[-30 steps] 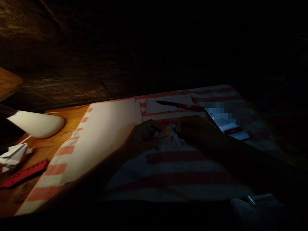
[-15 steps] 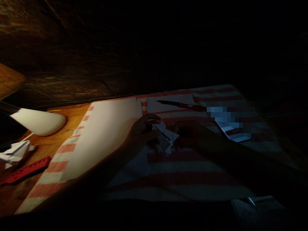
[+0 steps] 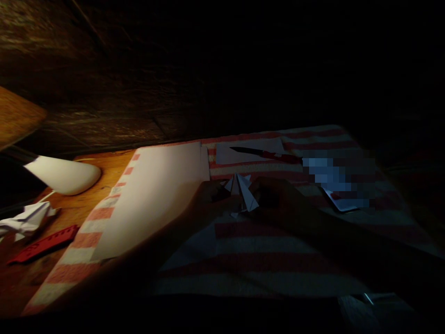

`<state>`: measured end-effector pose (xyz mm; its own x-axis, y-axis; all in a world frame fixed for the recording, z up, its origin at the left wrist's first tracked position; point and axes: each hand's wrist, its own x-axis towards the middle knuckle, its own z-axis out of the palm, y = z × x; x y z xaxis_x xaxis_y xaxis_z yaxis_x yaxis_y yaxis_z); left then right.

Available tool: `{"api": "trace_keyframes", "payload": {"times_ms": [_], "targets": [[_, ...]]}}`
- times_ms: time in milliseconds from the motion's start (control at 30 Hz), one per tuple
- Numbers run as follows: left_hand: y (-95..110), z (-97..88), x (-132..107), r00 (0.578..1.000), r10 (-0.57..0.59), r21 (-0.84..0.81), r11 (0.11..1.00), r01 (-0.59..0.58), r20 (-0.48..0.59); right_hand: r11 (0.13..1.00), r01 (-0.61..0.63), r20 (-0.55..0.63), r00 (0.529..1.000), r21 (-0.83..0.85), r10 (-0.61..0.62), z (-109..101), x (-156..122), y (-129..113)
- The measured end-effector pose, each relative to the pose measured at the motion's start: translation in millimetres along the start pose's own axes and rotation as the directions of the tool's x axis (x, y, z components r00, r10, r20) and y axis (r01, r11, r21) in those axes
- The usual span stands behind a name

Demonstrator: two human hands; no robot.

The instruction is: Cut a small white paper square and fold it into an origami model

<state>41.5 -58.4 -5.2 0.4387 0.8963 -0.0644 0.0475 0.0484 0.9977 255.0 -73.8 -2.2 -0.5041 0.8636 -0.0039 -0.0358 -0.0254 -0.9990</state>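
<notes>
A small folded white paper figure (image 3: pixel 243 191) with pointed flaps is held between my two hands, above the striped cloth. My left hand (image 3: pixel 212 199) is closed on its left side, the fingers in deep shadow. On its right side my right hand (image 3: pixel 276 197) pinches the paper, with most of its fingertips dark. Under my left forearm lie large white paper sheets (image 3: pixel 156 185). Beyond my hands a knife (image 3: pixel 266 153) with a dark blade and red handle rests partly on another white sheet (image 3: pixel 225 157).
A white lamp (image 3: pixel 64 175) stands at the left on the wooden table (image 3: pixel 120 162). Near it are another folded paper figure (image 3: pixel 29 219) and a red notched object (image 3: pixel 45 243). A lit phone-like screen (image 3: pixel 339 200), partly pixelated, lies right on the striped cloth (image 3: pixel 264 262). A dark wall rises behind.
The folded paper has turned in my hands, so a tall pointed flap now faces up. My left fingers have curled in closer around it. The view has shifted slightly.
</notes>
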Motion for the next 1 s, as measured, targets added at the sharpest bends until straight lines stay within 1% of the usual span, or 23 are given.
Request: {"api": "trace_keyframes", "payload": {"times_ms": [133,200,267,333,400,467,533,567,633,700,800,933,1000], "targets": [[3,1.0,-1,0.999,-0.035,-0.044,0.998,0.036,0.034,0.998,-0.045,0.067,0.997,0.046,0.042,3,-4,-6],[2,-0.3,-1,0.997,-0.043,-0.056,0.997,0.047,0.066,0.997,-0.063,0.061,0.996,0.045,0.060,4,-4,-9],[1,-1.4,-1,0.994,-0.059,-0.054,0.996,0.065,0.096,0.996,-0.081,0.020,0.997,-0.024,0.081,4,-4,-10],[-1,-1.8,-1,0.991,-0.083,-0.039,0.995,0.087,0.102,0.989,-0.098,-0.019,0.995,-0.110,0.097,4,-4,-9],[-1,-1.2,-1,0.997,-0.063,-0.027,0.998,0.065,0.052,0.983,-0.097,-0.022,0.995,-0.155,0.094,3,-3,-6],[0,0.3,-1,0.998,0.033,-0.036,0.999,-0.035,-0.048,0.979,-0.080,0.000,0.997,-0.190,0.081,3,-3,-4],[2,2.3,-2,0.979,0.152,-0.022,0.987,-0.156,-0.135,0.967,-0.065,0.005,0.998,-0.246,0.069,4,-3,-2],[3,3.5,-3,0.967,0.200,0.003,0.979,-0.202,-0.158,0.961,-0.062,0.003,0.998,-0.269,0.065,4,-4,-2],[4,5.8,-6,0.952,0.260,0.074,0.965,-0.251,-0.161,0.960,-0.052,0.009,0.998,-0.274,0.056,5,-5,-1],[5,7.6,-8,0.945,0.282,0.119,0.957,-0.265,-0.167,0.969,-0.046,0.018,0.998,-0.241,0.052,5,-5,-1],[4,9.1,-10,0.935,0.278,0.101,0.960,-0.262,-0.218,0.975,-0.049,0.015,0.998,-0.216,0.053,6,-6,1],[3,10.3,-9,0.932,0.237,0.123,0.970,-0.210,-0.274,0.964,-0.041,0.002,0.999,-0.264,0.043,7,-7,4],[3,11.2,-8,0.926,0.239,0.134,0.969,-0.208,-0.291,0.957,-0.036,-0.007,0.999,-0.287,0.035,8,-7,4]]}}
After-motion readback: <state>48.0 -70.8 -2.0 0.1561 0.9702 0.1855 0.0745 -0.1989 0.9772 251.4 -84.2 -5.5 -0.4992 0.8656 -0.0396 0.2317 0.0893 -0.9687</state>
